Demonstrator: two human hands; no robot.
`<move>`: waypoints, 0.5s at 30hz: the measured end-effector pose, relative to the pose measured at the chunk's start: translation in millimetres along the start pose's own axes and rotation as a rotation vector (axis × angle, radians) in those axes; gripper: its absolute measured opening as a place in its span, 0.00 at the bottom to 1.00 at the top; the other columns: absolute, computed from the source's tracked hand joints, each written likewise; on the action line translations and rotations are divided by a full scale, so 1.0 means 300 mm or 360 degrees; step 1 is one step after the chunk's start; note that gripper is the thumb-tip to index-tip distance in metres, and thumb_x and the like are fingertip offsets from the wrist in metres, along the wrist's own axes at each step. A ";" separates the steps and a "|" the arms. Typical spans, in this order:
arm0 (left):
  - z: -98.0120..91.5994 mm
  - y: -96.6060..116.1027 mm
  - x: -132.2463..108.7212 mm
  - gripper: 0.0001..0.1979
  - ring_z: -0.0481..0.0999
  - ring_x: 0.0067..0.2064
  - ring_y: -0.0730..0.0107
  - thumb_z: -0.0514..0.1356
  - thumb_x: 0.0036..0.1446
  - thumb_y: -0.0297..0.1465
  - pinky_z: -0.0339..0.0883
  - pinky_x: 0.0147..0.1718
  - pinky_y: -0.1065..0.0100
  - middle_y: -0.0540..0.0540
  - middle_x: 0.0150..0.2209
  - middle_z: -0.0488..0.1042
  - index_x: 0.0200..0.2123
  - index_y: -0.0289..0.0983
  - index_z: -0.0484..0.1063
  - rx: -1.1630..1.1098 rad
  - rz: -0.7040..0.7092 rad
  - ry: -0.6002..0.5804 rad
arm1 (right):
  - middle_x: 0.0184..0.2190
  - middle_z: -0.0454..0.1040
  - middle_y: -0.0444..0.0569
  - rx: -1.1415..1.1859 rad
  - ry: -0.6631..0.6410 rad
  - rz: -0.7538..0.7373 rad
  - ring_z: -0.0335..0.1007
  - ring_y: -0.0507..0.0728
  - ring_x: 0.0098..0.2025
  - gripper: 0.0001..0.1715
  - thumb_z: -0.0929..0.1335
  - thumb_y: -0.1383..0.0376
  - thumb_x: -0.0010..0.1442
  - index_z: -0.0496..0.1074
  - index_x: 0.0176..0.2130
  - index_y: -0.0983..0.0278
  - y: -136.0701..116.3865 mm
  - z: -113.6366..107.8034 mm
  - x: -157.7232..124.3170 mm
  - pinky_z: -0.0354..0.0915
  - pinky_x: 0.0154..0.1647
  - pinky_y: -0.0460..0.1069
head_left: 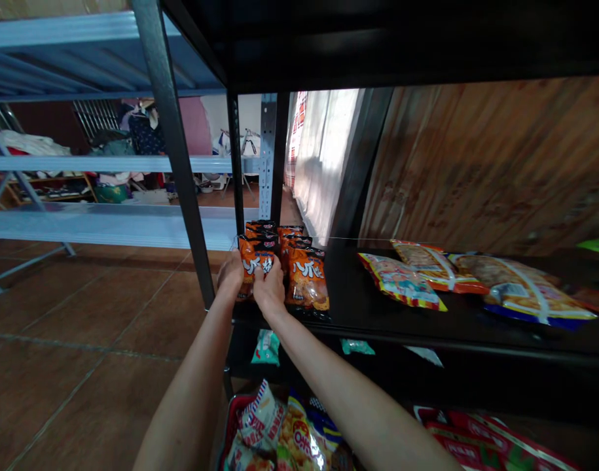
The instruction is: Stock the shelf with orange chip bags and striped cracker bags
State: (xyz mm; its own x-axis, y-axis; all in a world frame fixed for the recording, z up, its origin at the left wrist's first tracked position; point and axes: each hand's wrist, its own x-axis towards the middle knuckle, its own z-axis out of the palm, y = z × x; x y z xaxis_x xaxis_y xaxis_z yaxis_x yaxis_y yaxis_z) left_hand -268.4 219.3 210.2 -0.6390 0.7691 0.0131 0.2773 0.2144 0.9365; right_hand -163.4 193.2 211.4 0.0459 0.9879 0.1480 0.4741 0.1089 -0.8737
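Though mostly orange, a black-topped bag (253, 252)

orange snack bag (253, 260), black-topped, upright, foremost at left

Brown tiled floor (93, 379) at 8 o'clock; light-blue metal shelving rack (107, 226) spans 9 to 10 o'clock. Bright, backlit white curtain (326, 154) just past 12 o'clock; brown streaked panel (476, 157) between 2 and 3 o'clock. Overhead black shelf (402, 46), 1 o'clock, in deep shadow.
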 end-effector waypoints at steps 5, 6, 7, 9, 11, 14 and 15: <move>-0.003 -0.012 -0.017 0.21 0.71 0.55 0.48 0.48 0.59 0.48 0.67 0.45 0.60 0.38 0.41 0.79 0.30 0.41 0.73 -0.0220 -0.0111 -0.0108 | 0.56 0.65 0.64 -0.0020 0.0087 -0.0067 0.58 0.64 0.61 0.34 0.59 0.61 0.61 0.51 0.64 0.72 -0.010 0.016 -0.010 0.55 0.60 0.56; -0.003 -0.016 -0.020 0.21 0.71 0.55 0.49 0.48 0.60 0.47 0.68 0.44 0.61 0.39 0.41 0.79 0.31 0.41 0.73 -0.0251 -0.0111 -0.0126 | 0.56 0.65 0.64 -0.0033 0.0106 -0.0072 0.58 0.64 0.61 0.34 0.59 0.62 0.61 0.52 0.63 0.73 -0.011 0.017 -0.010 0.54 0.60 0.56; -0.004 -0.020 -0.022 0.20 0.72 0.54 0.50 0.48 0.60 0.47 0.69 0.43 0.61 0.40 0.41 0.79 0.32 0.41 0.73 -0.0275 -0.0106 -0.0140 | 0.56 0.65 0.64 -0.0045 0.0119 -0.0074 0.58 0.65 0.61 0.34 0.59 0.62 0.61 0.52 0.63 0.74 -0.012 0.017 -0.009 0.53 0.61 0.57; -0.007 -0.030 -0.025 0.20 0.73 0.53 0.52 0.48 0.61 0.46 0.69 0.44 0.61 0.41 0.42 0.79 0.33 0.41 0.73 -0.0303 -0.0082 -0.0155 | 0.56 0.65 0.65 -0.0066 0.0121 -0.0078 0.58 0.66 0.61 0.34 0.59 0.61 0.62 0.52 0.63 0.74 -0.015 0.015 -0.006 0.53 0.61 0.57; -0.010 -0.042 -0.027 0.19 0.72 0.54 0.53 0.47 0.61 0.44 0.68 0.46 0.62 0.41 0.43 0.79 0.34 0.41 0.74 -0.0307 -0.0031 -0.0144 | 0.56 0.65 0.64 -0.0075 0.0099 -0.0080 0.59 0.65 0.60 0.34 0.59 0.61 0.62 0.52 0.63 0.72 -0.018 0.010 -0.005 0.54 0.60 0.57; -0.010 -0.058 -0.030 0.22 0.72 0.54 0.53 0.46 0.62 0.45 0.66 0.48 0.62 0.40 0.44 0.78 0.35 0.40 0.75 -0.0231 0.0012 -0.0112 | 0.55 0.66 0.63 -0.0079 0.0058 -0.0092 0.61 0.65 0.59 0.33 0.59 0.59 0.62 0.53 0.63 0.70 -0.015 0.004 -0.008 0.56 0.59 0.56; -0.009 -0.063 -0.032 0.23 0.73 0.53 0.53 0.45 0.62 0.46 0.67 0.48 0.61 0.40 0.43 0.79 0.36 0.40 0.75 -0.0211 -0.0025 -0.0115 | 0.55 0.66 0.63 -0.0082 0.0042 -0.0096 0.61 0.65 0.58 0.34 0.59 0.59 0.62 0.53 0.63 0.71 -0.012 0.003 -0.010 0.56 0.58 0.56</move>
State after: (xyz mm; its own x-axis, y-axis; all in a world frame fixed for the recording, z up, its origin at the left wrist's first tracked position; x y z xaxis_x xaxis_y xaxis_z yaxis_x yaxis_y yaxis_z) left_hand -269.5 206.1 193.3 -0.5879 0.8086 -0.0227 0.1675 0.1491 0.9745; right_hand -166.1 190.0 213.5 0.0389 0.9764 0.2124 0.5215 0.1615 -0.8378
